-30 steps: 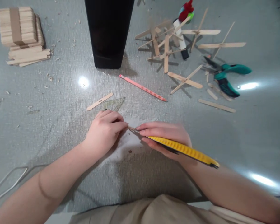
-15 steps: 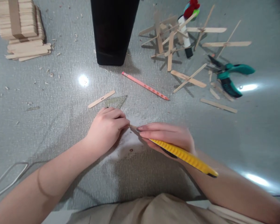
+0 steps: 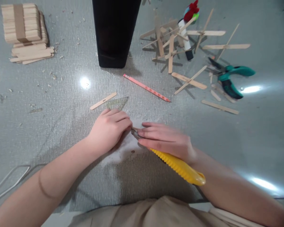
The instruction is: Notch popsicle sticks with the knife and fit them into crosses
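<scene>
My left hand [image 3: 112, 127] is closed on a small wooden stick [image 3: 134, 129], whose tip shows at the fingertips; the rest is hidden under the hand. My right hand [image 3: 167, 140] grips a yellow utility knife [image 3: 177, 165], its handle slanting down to the right under the palm. The knife's metal blade [image 3: 135, 133] meets the stick's end just right of my left fingers. A clear set square [image 3: 118, 102] and a craft stick with a small slot [image 3: 103, 101] lie just beyond my left hand. Whitish dust marks the table below.
Beyond lie a pink pencil [image 3: 146, 87] and a black container [image 3: 115, 34]. Crossed sticks [image 3: 190, 82], green-handled pliers [image 3: 229, 77] and a white marker [image 3: 186, 41] are at the right. A banded stack of sticks [image 3: 33, 23] stands at the far left; a white cable [image 3: 11, 186] lies near.
The yellow knife has rolled and its rear end has swung down and to the left. My right fingers have shifted and spread slightly. My left hand stays in place.
</scene>
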A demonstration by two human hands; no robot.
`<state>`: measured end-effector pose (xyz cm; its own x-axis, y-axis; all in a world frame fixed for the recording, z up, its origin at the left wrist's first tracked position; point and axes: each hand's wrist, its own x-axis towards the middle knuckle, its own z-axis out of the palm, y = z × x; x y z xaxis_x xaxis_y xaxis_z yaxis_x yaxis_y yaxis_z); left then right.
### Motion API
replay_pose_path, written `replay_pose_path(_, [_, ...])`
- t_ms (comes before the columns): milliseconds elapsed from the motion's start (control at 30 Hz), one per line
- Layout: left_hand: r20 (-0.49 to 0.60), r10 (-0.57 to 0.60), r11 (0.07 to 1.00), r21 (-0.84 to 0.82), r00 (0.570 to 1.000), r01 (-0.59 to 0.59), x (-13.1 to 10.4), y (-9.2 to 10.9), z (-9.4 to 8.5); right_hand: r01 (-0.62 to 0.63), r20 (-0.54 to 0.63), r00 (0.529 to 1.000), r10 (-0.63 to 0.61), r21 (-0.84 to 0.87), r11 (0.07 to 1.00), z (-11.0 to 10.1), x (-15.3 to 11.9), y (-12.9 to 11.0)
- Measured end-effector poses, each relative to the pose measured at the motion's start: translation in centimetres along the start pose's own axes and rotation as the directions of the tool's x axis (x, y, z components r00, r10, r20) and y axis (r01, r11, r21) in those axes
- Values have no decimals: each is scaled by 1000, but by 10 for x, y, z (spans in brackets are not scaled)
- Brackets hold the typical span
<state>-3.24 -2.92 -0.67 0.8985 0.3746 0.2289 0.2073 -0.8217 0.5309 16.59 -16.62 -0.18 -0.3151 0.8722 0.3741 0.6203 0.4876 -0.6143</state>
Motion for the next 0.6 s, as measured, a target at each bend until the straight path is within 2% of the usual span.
replay_pose_path(133, [23, 50, 999, 2, 998, -50, 0, 1, -5, 50, -53, 997, -55, -77, 996, 4, 1, -5])
replay_pose_path(233, [23, 79, 994, -79, 997, -77, -1, 1, -7, 259, 12, 964, -264, -243, 935, 2, -1, -8])
replay_pose_path(300, [43, 96, 983, -160, 994, -88, -1, 1, -7, 359, 59, 932, -359, -305, 882, 0, -5, -8])
replay_pose_path(367, [61, 100, 974, -209, 993, -85, -2, 2, -8, 380, 61, 922, -382, -328, 865, -1, -7, -9])
replay_pose_path(600, [26, 76, 960, -270, 997, -66, 0, 8, -9, 338, 18, 936, -352, -333, 880, -3, -5, -16])
